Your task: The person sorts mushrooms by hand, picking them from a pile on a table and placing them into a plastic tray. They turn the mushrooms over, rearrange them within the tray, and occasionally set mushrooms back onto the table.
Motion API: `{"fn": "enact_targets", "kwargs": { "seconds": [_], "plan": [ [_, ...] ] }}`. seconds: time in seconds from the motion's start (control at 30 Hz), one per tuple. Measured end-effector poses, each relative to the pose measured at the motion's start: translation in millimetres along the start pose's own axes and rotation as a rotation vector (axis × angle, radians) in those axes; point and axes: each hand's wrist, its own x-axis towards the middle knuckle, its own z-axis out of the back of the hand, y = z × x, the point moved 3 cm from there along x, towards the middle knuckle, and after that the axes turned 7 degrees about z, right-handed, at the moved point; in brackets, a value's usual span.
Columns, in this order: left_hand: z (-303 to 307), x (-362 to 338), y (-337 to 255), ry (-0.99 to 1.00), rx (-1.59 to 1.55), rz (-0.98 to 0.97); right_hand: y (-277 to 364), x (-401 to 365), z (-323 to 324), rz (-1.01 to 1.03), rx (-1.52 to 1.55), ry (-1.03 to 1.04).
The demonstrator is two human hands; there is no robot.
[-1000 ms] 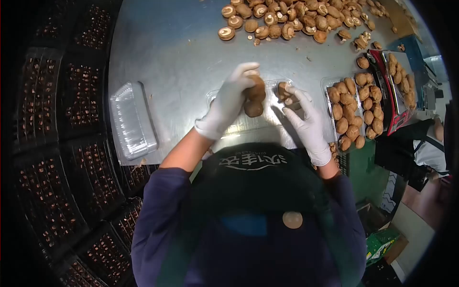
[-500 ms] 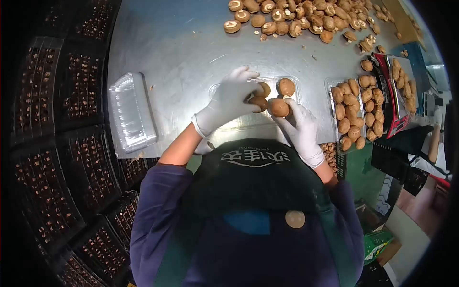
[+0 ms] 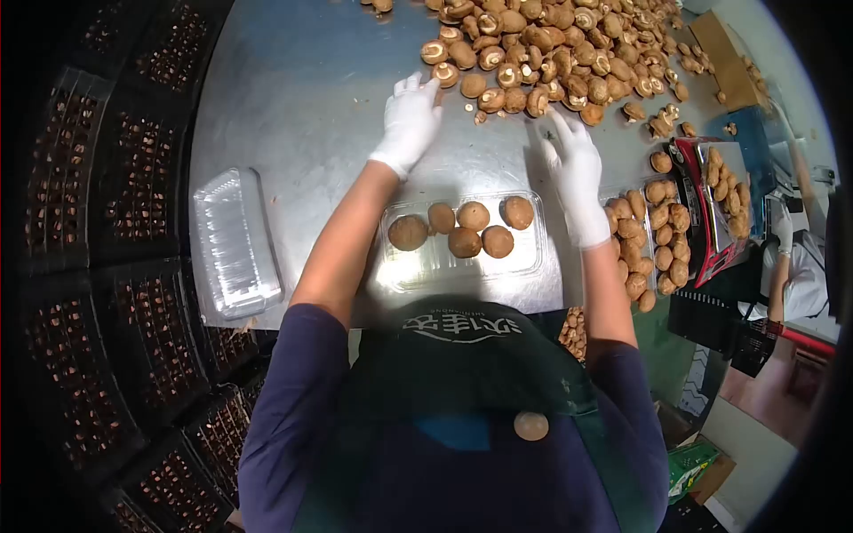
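Observation:
White gloves cover both of my hands. My left hand point(image 3: 410, 122) reaches to the near left edge of the mushroom pile point(image 3: 569, 49), its fingertips beside a mushroom; whether they grip it is unclear. At the pile's near edge, my right hand point(image 3: 571, 164) has its fingers spread, with nothing seen between them. Between my forearms and my apron lies a clear plastic tray point(image 3: 462, 274) holding several brown mushrooms point(image 3: 473, 216), caps up, along its far side.
An empty clear tray point(image 3: 235, 244) lies at the table's left. Filled mushroom trays point(image 3: 629, 244) stand at the right beside a red scale point(image 3: 691, 213) carrying another. Black crates point(image 3: 147, 178) line the left side. A co-worker point(image 3: 800, 266) is at the far right.
Both hands have let go of their mushrooms and moved forward from the tray to the pile. Several mushrooms now show in the tray. The view has shifted forward.

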Motion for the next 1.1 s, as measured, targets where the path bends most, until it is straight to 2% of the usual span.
{"fn": "enact_targets", "kwargs": {
  "seconds": [0.03,0.1,0.17,0.23,0.27,0.3,0.33,0.37,0.4,0.43,0.47,0.5,0.53,0.57,0.63,0.7,0.73,0.77,0.83,0.9,0.93,1.0,1.1],
  "plan": [
    [-6,10,8,0.17,0.002,0.069,-10,17,-11,-0.007,-0.011,0.012],
    [-1,11,16,0.17,-0.042,0.042,-25,40,-33,-0.05,-0.073,0.161],
    [4,5,18,0.172,-0.078,0.019,-30,45,-37,-0.06,-0.03,0.183],
    [3,-13,24,0.453,-1.231,0.383,-35,45,-44,-0.071,0.044,0.147],
    [22,-26,17,0.485,-1.387,0.343,-40,42,-46,-0.11,0.075,0.123],
    [31,-35,17,0.475,-1.38,0.356,-45,39,-48,-0.149,0.105,0.102],
    [37,-44,15,0.53,-1.507,0.35,-53,32,-53,-0.191,0.274,-0.008],
    [46,-52,11,0.586,-1.636,0.338,-40,27,-42,-0.476,0.706,0.051],
    [56,-61,7,0.625,-1.652,0.39,-32,21,-35,-0.508,0.919,0.002],
    [61,-73,6,0.624,-1.654,0.398,-26,14,-28,-0.541,1.129,-0.049],
    [63,-85,7,0.591,-1.593,0.424,-13,8,-10,-0.549,1.127,-0.042],
    [68,-100,7,0.563,-1.531,0.452,8,2,10,-0.573,1.329,0.039],
    [85,-117,3,0.572,-1.217,0.397,24,-7,22,-0.593,1.532,0.119],
    [89,-137,-1,0.582,-1.219,0.402,29,-20,26,-0.605,1.529,0.118],
    [106,-170,-13,0.337,-0.824,0.09,43,-41,33,-0.602,1.55,0.294],
    [97,-203,-13,0.311,-0.685,0.034,75,-63,48,-0.646,1.444,0.343],
    [95,-216,-11,0.362,-0.572,0.043,78,-80,37,-0.583,1.348,0.312],
    [89,-223,-9,0.363,-0.572,0.043,85,-87,35,-0.327,1.11,0.328],
    [83,-233,-7,0.162,-0.21,-0.107,109,-97,39,-0.14,0.834,0.453],
    [76,-237,-3,0.143,-0.185,-0.068,135,-88,37,0.264,0.484,0.456],
    [74,-240,-2,0.118,-0.166,-0.025,141,-89,31,0.266,0.484,0.452],
    [71,-242,-1,0.083,-0.15,0.011,149,-95,14,0.508,0.202,0.325],
    [74,-240,0,0.078,-0.214,0.049,145,-102,-9,0.53,0.029,0.389]
  ]
}}
